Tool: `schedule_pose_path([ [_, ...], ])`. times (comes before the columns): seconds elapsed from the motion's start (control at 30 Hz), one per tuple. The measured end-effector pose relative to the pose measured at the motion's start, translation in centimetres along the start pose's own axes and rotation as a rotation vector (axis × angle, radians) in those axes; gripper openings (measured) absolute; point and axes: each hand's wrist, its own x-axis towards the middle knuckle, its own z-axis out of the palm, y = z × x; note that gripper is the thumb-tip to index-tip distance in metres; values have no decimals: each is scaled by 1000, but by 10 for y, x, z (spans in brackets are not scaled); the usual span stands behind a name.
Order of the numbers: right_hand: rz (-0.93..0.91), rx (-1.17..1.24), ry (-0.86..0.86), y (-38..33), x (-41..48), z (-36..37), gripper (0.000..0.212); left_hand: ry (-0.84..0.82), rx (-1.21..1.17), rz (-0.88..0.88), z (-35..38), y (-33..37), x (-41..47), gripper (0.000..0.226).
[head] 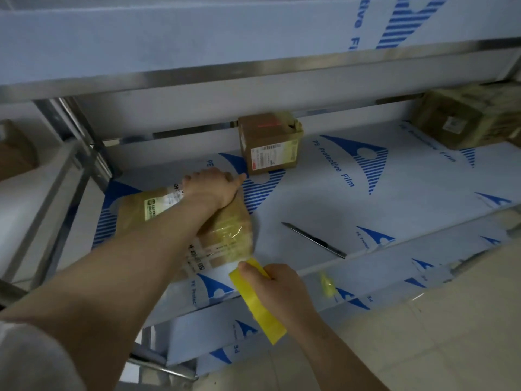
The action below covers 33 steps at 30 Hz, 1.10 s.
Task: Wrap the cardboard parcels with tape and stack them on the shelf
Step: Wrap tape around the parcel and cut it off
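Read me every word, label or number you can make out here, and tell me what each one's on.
"PE Protective Film": blue print on the shelf film.
"PE Protec", cut off: front lip of the shelf.
"tive Fi", cut off: upper shelf.
Labels on the held parcel, the small box and the right parcel: too blurred or small to read.
Tape: no text visible.

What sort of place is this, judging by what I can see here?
Probably a packing or storage room: a steel shelf covered in protective film, a labelled cardboard parcel wrapped in tape, and a yellow tape roll gripped by the right hand.
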Motion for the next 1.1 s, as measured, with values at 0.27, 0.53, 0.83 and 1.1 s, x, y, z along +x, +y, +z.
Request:
schedule_pose_path([
  [0.27,55,34,24,2,4,-2,62,115,-233,-103,0,1,15,71],
  [0.53,106,151,-1,-3,1,-6,60,116,-55,360,4,-7,-47,111],
  [0.83,181,143,-53,-11,-21,-18,67,-205,-14,417,3,-75,-67,121],
  [1.1,-36,373,-113,-82,-38,-84,16,-572,-449,380,-62,-87,-66,62],
])
